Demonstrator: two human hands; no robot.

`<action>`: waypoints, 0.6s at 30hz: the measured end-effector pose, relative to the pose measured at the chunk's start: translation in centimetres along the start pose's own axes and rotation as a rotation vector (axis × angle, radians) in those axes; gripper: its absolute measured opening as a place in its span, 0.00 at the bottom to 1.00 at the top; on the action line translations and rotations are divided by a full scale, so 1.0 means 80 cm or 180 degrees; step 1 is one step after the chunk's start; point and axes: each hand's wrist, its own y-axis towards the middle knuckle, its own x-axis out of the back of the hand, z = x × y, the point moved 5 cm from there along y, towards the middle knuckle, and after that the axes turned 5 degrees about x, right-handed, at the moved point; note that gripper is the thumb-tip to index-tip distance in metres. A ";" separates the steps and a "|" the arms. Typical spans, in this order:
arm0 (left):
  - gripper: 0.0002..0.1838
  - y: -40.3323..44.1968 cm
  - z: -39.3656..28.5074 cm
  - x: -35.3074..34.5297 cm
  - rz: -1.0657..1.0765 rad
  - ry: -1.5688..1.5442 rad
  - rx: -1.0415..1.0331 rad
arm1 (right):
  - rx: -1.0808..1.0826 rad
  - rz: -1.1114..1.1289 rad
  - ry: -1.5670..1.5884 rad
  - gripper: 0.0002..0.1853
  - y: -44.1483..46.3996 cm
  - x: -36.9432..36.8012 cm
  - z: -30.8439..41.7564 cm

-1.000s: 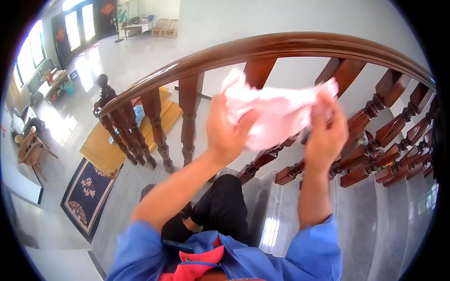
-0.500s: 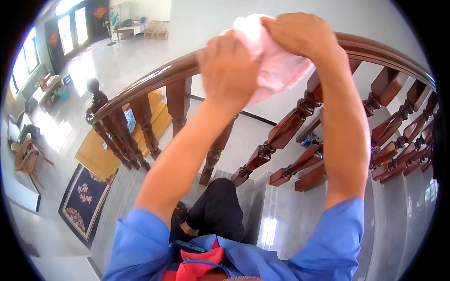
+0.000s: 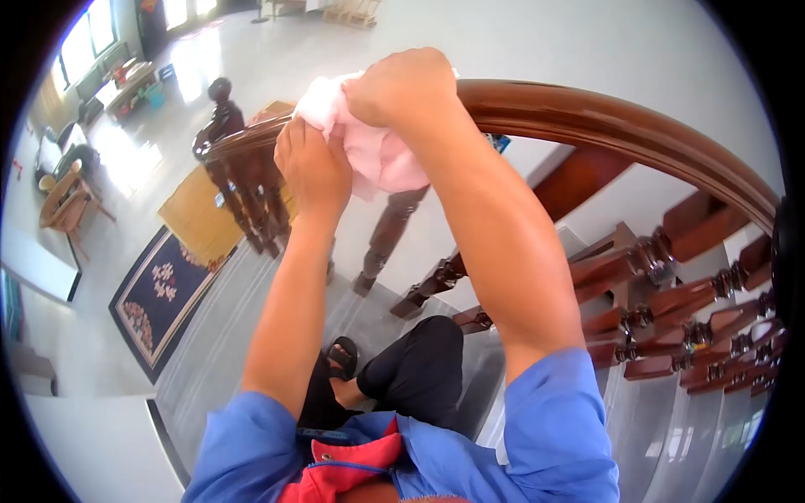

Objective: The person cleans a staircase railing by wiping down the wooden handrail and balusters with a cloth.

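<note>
A pink cloth [image 3: 369,151] lies bunched over the dark, glossy wooden handrail [image 3: 570,109] of a staircase. My left hand [image 3: 314,168] is closed on the cloth's left side, its fingers curled over the rail. On the cloth's upper right, my right hand [image 3: 407,88] is closed as well, its fist resting on top of the rail. The stretch of rail between the two hands is hidden under the cloth. Part of the cloth hangs down on the near side, above a turned baluster [image 3: 390,239].
Several balusters [image 3: 646,256] run down to the right beside grey stone steps [image 3: 671,427]. At left stand a newel post [image 3: 220,113], a yellow mat [image 3: 197,214] and a dark floral rug [image 3: 163,293]. A wooden chair [image 3: 71,205] and a low table [image 3: 126,88] are farther off.
Both hands have moved left along the handrail with the cloth, toward the newel post. My view has shifted, and a sandalled foot shows more fully below.
</note>
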 end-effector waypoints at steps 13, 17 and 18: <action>0.18 0.003 0.081 -0.015 0.0072 -0.0381 0.1040 | 0.0504 0.0634 0.0373 0.24 0.065 -0.031 0.076; 0.17 0.000 0.020 -0.005 -0.0153 -0.0408 0.0398 | 0.0640 0.0204 -0.0309 0.21 0.014 -0.001 0.045; 0.18 -0.005 0.010 -0.009 -0.0275 -0.0470 0.0241 | 0.0666 0.0051 -0.0275 0.19 -0.003 0.008 0.031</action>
